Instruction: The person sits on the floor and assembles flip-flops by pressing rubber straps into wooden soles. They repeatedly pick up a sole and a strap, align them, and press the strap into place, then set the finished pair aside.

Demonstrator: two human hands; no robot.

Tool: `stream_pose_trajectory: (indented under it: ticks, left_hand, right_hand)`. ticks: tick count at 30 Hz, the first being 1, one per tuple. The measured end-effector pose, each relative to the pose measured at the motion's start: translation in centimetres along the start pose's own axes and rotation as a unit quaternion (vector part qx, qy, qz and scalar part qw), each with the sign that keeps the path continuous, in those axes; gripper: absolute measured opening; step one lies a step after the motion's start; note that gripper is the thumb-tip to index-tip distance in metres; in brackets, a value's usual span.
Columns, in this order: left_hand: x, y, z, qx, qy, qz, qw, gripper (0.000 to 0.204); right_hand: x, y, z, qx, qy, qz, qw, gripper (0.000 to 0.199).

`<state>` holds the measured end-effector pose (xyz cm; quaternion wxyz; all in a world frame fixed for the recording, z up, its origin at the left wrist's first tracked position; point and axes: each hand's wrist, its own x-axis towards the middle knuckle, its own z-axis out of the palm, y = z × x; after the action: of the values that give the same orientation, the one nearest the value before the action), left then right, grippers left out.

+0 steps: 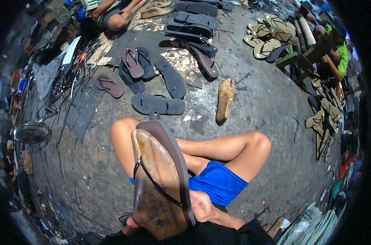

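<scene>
Upright in front of me is a worn wooden shoe last (156,204), with a brown and dark-grey flip-flop (175,157) fitted against it. The thin dark strap passes over the last. My right hand (202,207) is closed, with curled fingers pressed to the sole's right edge near the heel. Only a fingertip or thumb of my left hand (132,223) shows at the last's lower left side; the last hides the others. Just beyond my knee lies a black flip-flop (159,105) on the floor.
Another wooden last (225,102) lies ahead. Brown flip-flops (130,61) and a row of black soles (189,29) are farther off. Tan sandals (271,36) are piled at right, near a person in green (341,57). A fan (32,133) and scissors (82,57) are at left.
</scene>
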<state>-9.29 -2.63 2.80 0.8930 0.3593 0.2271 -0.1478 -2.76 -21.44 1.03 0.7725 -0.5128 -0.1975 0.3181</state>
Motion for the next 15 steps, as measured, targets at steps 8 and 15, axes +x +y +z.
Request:
stream_pose_trajectory:
  ticks: [8,15]
  left_hand:
    - [-0.1,0.4,1.1,0.022,0.0,0.028,0.999,0.115]
    - [2.6,2.2,3.4,0.064,-0.025,0.132,0.989,0.116]
  right_hand:
    - [-0.6,1.3,-0.7,0.17,-0.061,0.105,0.978,0.024]
    - [2.7,-1.9,0.3,0.218,0.106,0.183,0.953,0.035]
